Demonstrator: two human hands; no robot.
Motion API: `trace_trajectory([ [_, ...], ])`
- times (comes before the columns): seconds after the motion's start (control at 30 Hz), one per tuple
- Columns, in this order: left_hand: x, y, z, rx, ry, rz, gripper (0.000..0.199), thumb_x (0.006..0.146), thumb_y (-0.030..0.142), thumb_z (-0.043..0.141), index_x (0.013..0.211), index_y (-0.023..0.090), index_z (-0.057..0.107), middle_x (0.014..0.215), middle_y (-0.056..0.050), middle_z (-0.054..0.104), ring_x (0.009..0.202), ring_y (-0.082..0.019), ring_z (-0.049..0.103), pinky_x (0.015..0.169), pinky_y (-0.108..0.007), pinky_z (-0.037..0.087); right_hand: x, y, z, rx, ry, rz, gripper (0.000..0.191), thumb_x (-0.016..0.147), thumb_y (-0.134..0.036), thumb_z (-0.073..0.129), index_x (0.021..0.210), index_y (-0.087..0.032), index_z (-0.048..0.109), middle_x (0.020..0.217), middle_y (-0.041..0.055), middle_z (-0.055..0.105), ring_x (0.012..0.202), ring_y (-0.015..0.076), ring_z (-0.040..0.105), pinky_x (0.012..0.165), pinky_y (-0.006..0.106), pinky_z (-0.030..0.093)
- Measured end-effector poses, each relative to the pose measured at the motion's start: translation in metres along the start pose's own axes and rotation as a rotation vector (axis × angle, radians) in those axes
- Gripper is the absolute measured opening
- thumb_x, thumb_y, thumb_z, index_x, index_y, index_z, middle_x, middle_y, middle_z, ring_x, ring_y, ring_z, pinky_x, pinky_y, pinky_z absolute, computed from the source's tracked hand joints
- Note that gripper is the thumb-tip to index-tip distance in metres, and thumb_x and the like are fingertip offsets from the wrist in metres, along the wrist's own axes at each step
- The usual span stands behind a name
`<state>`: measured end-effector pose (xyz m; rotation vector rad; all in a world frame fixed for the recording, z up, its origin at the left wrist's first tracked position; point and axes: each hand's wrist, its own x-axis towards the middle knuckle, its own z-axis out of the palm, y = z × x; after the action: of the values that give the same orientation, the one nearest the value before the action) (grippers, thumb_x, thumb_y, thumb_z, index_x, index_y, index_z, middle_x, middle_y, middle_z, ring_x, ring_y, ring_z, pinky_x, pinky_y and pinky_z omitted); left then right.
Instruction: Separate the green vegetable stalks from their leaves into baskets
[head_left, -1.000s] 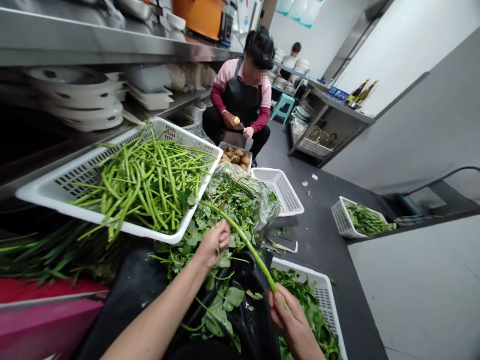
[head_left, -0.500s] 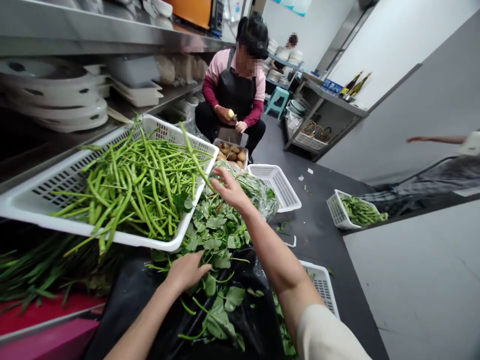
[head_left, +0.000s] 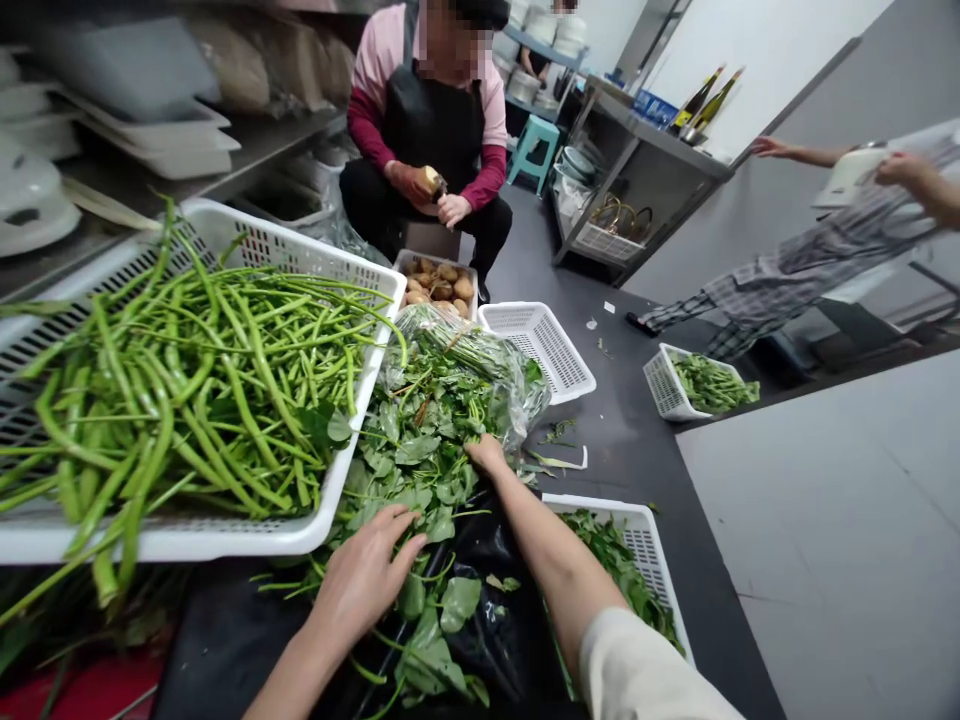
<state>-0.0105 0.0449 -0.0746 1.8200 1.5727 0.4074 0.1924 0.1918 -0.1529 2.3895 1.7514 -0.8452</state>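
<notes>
A pile of leafy greens (head_left: 420, 440) with thin stems lies before me, partly on black plastic (head_left: 495, 630). At the pile's right side, my right hand (head_left: 489, 458) is closed on some of the leafy greens; its fingertips are partly hidden among the leaves. My left hand (head_left: 371, 565) rests over the near left part of the pile, fingers stretched out and thumb apart, holding nothing. To the left, a white perforated basket (head_left: 330, 520) is heaped with long green stems (head_left: 202, 380), several hanging over its near rim.
Across from me a crouching person (head_left: 431, 130) holds a peeled potato above a crate of potatoes (head_left: 442, 285). A white basket (head_left: 559, 350), another basket with leaves (head_left: 652, 560) and one with green pods (head_left: 709, 385) stand on the floor. Another person (head_left: 810, 260) walks at right. Shelving (head_left: 277, 150) lines the left.
My right hand has come down from beside the stem basket's rim into the leafy greens. My left hand stays near the pile. The view has tilted down, and the person at right shows more fully.
</notes>
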Motion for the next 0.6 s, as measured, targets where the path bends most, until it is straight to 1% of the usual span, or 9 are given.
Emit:
trace_trajectory([
  [0.07, 0.003, 0.004, -0.005, -0.107, 0.103, -0.004, 0.036, 0.083, 0.041, 0.039, 0.099, 0.02, 0.065, 0.109, -0.009, 0.066, 0.094, -0.023, 0.063, 0.082, -0.034, 0.047, -0.015, -0.01, 0.012, 0.103, 0.125, -0.037, 0.025, 0.081, -0.033, 0.049, 0.097, -0.016, 0.058, 0.088, 0.0074, 0.067, 0.081, 0.0188, 0.062, 0.068, 0.025, 0.045],
  [0.1, 0.006, 0.006, -0.008, -0.167, 0.151, -0.019, 0.035, 0.082, 0.042, 0.041, 0.097, 0.02, 0.064, 0.103, -0.008, 0.067, 0.086, -0.022, 0.063, 0.078, -0.033, 0.047, -0.026, -0.014, 0.016, 0.169, 0.19, -0.084, 0.026, 0.083, -0.034, 0.046, 0.1, -0.017, 0.055, 0.087, 0.0053, 0.066, 0.079, 0.0174, 0.061, 0.068, 0.025, 0.044],
  [0.2, 0.02, 0.012, -0.02, -0.325, 0.286, -0.108, 0.033, 0.078, 0.045, 0.046, 0.091, 0.02, 0.064, 0.087, -0.005, 0.068, 0.071, -0.019, 0.06, 0.068, -0.029, 0.045, -0.065, -0.021, 0.028, 0.392, 0.344, -0.335, 0.024, 0.081, -0.034, 0.05, 0.099, -0.018, 0.051, 0.073, 0.0003, 0.061, 0.065, 0.0158, 0.057, 0.062, 0.024, 0.043],
  [0.27, 0.036, 0.017, -0.027, -0.436, 0.328, -0.194, 0.029, 0.076, 0.045, 0.05, 0.081, 0.019, 0.063, 0.076, -0.003, 0.066, 0.067, -0.018, 0.057, 0.063, -0.027, 0.042, -0.092, -0.019, 0.036, 0.465, 0.407, -0.496, 0.022, 0.08, -0.031, 0.053, 0.096, -0.017, 0.05, 0.069, -0.0003, 0.057, 0.059, 0.0158, 0.054, 0.059, 0.025, 0.041],
  [0.3, 0.044, 0.019, -0.03, -0.512, 0.322, -0.244, 0.028, 0.075, 0.045, 0.052, 0.074, 0.019, 0.061, 0.071, -0.002, 0.064, 0.065, -0.017, 0.056, 0.06, -0.026, 0.041, -0.105, -0.017, 0.04, 0.459, 0.426, -0.543, 0.021, 0.08, -0.03, 0.053, 0.096, -0.017, 0.05, 0.069, 0.0002, 0.057, 0.058, 0.0159, 0.053, 0.058, 0.026, 0.041],
  [0.37, 0.059, 0.021, -0.031, -0.683, 0.259, -0.341, 0.03, 0.072, 0.046, 0.058, 0.062, 0.018, 0.054, 0.064, 0.0, 0.061, 0.058, -0.014, 0.052, 0.053, -0.023, 0.037, -0.125, -0.011, 0.046, 0.43, 0.468, -0.606, 0.018, 0.081, -0.028, 0.052, 0.095, -0.017, 0.05, 0.07, 0.002, 0.057, 0.059, 0.0168, 0.053, 0.059, 0.027, 0.041],
  [0.43, 0.07, 0.022, -0.027, -0.806, 0.184, -0.399, 0.033, 0.068, 0.046, 0.063, 0.059, 0.017, 0.051, 0.059, 0.001, 0.058, 0.051, -0.011, 0.048, 0.047, -0.021, 0.032, -0.141, -0.005, 0.049, 0.406, 0.508, -0.675, 0.017, 0.083, -0.028, 0.049, 0.096, -0.017, 0.05, 0.073, 0.004, 0.058, 0.063, 0.0178, 0.054, 0.06, 0.027, 0.041],
  [0.53, 0.076, 0.021, -0.011, -0.894, 0.092, -0.43, 0.035, 0.064, 0.043, 0.07, 0.057, 0.017, 0.049, 0.048, 0.005, 0.05, 0.039, -0.007, 0.039, 0.039, -0.019, 0.023, -0.158, 0.003, 0.049, 0.396, 0.556, -0.781, 0.017, 0.087, -0.027, 0.043, 0.098, -0.017, 0.051, 0.079, 0.0067, 0.059, 0.07, 0.0186, 0.056, 0.064, 0.028, 0.042],
  [0.6, 0.074, 0.02, 0.002, -0.973, 0.009, -0.445, 0.037, 0.063, 0.041, 0.072, 0.053, 0.017, 0.045, 0.04, 0.008, 0.041, 0.034, -0.005, 0.032, 0.036, -0.018, 0.019, -0.167, 0.006, 0.045, 0.416, 0.552, -0.824, 0.017, 0.088, -0.027, 0.041, 0.098, -0.017, 0.051, 0.081, 0.0068, 0.059, 0.071, 0.0181, 0.055, 0.065, 0.028, 0.042],
])
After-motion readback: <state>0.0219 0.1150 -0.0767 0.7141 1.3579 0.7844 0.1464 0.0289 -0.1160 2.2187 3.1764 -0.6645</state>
